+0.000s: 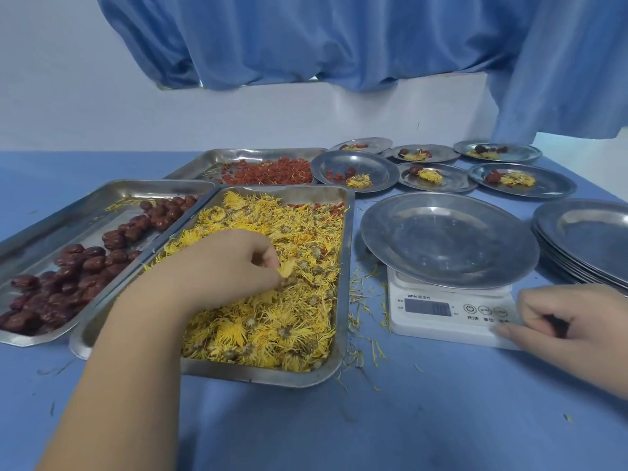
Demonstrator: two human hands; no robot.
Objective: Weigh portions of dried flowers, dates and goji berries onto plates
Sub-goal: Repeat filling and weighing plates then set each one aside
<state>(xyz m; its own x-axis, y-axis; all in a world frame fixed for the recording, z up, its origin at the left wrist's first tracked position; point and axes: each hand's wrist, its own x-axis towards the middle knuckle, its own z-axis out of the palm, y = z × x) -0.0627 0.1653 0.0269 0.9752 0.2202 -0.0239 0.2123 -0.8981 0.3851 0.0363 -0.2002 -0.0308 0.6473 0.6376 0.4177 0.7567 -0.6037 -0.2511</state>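
Pinching one dried flower (287,266) in the tray (347,300) with left hand (224,266), resting loosely curled right hand (571,321) against the scale (428,322).

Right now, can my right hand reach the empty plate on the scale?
Probably yes. Your right hand rests at the front corner of the scale, right beside the empty plate, and nothing stands between them. The left hand pinches a dried flower.

Beyond the far edge of your blue table (424,430), a draped blue cloth curtain (339,39) covers a white wall (51,79).
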